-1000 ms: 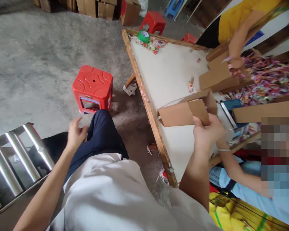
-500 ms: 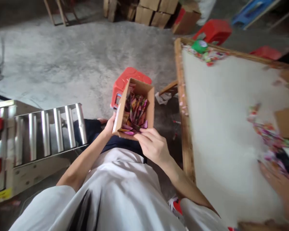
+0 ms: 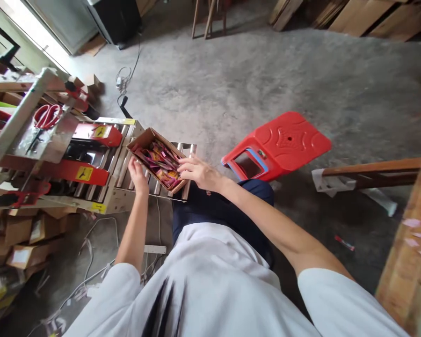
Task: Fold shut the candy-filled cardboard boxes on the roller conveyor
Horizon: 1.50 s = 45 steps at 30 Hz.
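A small open cardboard box [image 3: 143, 139] is filled with several pink and purple packets [image 3: 161, 158]. My left hand [image 3: 137, 175] grips its near left side, the fingers partly hidden by the wall. At the right end, my right hand [image 3: 199, 173] is closed on the box edge, fingertips by the packets. Below and around the box are the metal rollers of a short conveyor [image 3: 185, 189]; whether the box touches them I cannot tell.
Left of the conveyor stands a machine with red guards [image 3: 94, 175] and red-handled scissors [image 3: 47, 116] on top. A red plastic stool [image 3: 287, 140] stands ahead on the right. Cables [image 3: 89, 262] and cardboard boxes [image 3: 31, 238] lie low on the left. A wooden table edge [image 3: 407, 262] is at right.
The view has swung left, and both hands have carried the box from in front of the stool to over the rollers. The white tabletop and the other person's hand have left view.
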### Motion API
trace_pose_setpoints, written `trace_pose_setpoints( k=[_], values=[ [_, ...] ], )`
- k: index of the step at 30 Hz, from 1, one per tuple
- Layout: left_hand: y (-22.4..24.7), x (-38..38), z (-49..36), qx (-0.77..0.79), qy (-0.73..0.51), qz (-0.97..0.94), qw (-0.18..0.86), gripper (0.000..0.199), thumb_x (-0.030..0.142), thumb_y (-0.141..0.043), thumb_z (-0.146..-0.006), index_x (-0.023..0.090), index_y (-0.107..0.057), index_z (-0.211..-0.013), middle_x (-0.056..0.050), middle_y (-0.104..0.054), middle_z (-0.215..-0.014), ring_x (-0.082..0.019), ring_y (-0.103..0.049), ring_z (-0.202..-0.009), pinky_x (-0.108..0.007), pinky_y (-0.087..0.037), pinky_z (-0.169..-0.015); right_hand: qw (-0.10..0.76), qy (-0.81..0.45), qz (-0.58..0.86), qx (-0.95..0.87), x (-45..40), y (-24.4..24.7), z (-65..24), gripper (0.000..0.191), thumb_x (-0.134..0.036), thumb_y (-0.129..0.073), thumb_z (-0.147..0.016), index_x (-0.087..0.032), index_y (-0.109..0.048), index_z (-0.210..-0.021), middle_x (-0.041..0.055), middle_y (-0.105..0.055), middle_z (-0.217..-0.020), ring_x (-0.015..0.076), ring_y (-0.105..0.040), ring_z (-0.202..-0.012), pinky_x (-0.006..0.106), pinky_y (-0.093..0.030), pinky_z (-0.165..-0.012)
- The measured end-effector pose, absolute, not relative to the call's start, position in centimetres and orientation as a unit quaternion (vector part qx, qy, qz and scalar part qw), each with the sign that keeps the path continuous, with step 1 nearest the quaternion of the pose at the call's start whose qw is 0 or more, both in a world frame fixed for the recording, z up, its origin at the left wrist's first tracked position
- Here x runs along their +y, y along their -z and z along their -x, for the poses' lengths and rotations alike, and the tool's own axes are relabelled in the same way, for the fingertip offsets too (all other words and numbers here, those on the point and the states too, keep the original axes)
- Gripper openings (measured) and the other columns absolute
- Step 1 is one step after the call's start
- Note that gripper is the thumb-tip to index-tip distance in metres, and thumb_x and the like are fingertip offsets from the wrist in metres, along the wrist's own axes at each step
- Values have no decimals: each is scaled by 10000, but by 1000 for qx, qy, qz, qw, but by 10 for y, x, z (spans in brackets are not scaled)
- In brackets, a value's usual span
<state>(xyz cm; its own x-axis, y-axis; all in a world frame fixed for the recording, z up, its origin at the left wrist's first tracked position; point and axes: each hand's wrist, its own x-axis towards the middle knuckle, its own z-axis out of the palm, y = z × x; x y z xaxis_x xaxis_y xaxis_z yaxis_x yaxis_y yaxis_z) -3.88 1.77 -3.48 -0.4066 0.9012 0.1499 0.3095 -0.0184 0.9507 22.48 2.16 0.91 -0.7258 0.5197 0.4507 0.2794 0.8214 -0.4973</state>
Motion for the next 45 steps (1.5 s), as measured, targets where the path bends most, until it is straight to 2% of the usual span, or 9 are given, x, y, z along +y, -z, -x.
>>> trace_pose_setpoints(
  k=[3,6,14,19,26,30,34,39,45],
  values=[
    [21,51,64,597,-592,-485,241,687,728,-400,-914,238,-513,-1382,-127,-565,-1394,-250,-578,-1279,-385,-518,-1038,313,-193,274,-889,5,-26,-211,407,-158,-560,-890,-236,-611,-1287,76,-464,-1523,281,-260,-1506,606,-188,-1234],
    [7,72,70,542,-594,-516,296,549,633,-599,-867,213,-646,-1217,-99,-677,-1203,-233,-677,-1096,-380,-555,-988,300,-219,306,-876,-6,-34,-182,550,-280,-582,-929,-194,-471,-1461,109,-315,-1617,288,-156,-1540,570,-160,-1249],
    [-12,63,82,555,-494,-560,367,247,422,-701,-803,177,-718,-776,-51,-734,-811,-173,-693,-743,-281,-576,-714,185,-312,339,-868,46,9,-116,477,-241,-440,-1003,-187,-483,-1475,96,-494,-1512,259,-389,-1438,481,-278,-1205],
    [-30,71,81,588,-357,-624,370,345,452,-629,-838,167,-667,-647,-48,-670,-651,-155,-614,-614,-257,-503,-598,271,-484,291,-780,54,12,-130,415,-321,-406,-1014,-239,-586,-1379,50,-571,-1443,219,-496,-1350,447,-335,-1184],
    [-2,94,47,711,-217,-664,83,448,379,-489,-901,194,-583,-1298,-142,-637,-1271,-306,-533,-1217,-469,-409,-1043,463,-546,275,-642,35,-9,-137,493,-559,-382,-1007,-203,-690,-1156,80,-669,-1273,208,-560,-1285,399,-405,-1131],
    [14,99,39,726,-154,-669,51,502,348,-428,-929,194,-503,-1401,-157,-641,-1273,-330,-511,-1263,-543,-301,-1120,501,-395,301,-709,31,-34,-150,415,-463,-389,-1019,-223,-646,-1240,72,-669,-1272,216,-575,-1252,433,-387,-1154],
    [17,100,45,741,-216,-630,81,534,283,-380,-939,132,-435,-1448,-184,-668,-1198,-319,-575,-1206,-542,-321,-1116,422,-283,414,-755,30,-23,-163,579,-447,-434,-994,-180,-412,-1507,115,-515,-1486,298,-414,-1418,568,-241,-1219],
    [20,87,50,689,-444,-566,93,505,209,-291,-962,145,-349,-1459,-178,-568,-1350,-234,-544,-1261,-455,-386,-1133,238,-230,400,-854,5,11,-153,789,-495,-572,-913,-77,-348,-1544,161,-345,-1594,333,-270,-1498,524,-163,-1261],
    [4,37,9,580,-457,-672,62,471,370,-396,-1003,214,-385,-1447,-132,-428,-1502,-236,-373,-1436,-438,-277,-1227,259,-246,403,-842,7,11,-159,805,-494,-625,-892,-117,-353,-1549,139,-369,-1586,296,-258,-1510,501,-178,-1259]
  ],
)
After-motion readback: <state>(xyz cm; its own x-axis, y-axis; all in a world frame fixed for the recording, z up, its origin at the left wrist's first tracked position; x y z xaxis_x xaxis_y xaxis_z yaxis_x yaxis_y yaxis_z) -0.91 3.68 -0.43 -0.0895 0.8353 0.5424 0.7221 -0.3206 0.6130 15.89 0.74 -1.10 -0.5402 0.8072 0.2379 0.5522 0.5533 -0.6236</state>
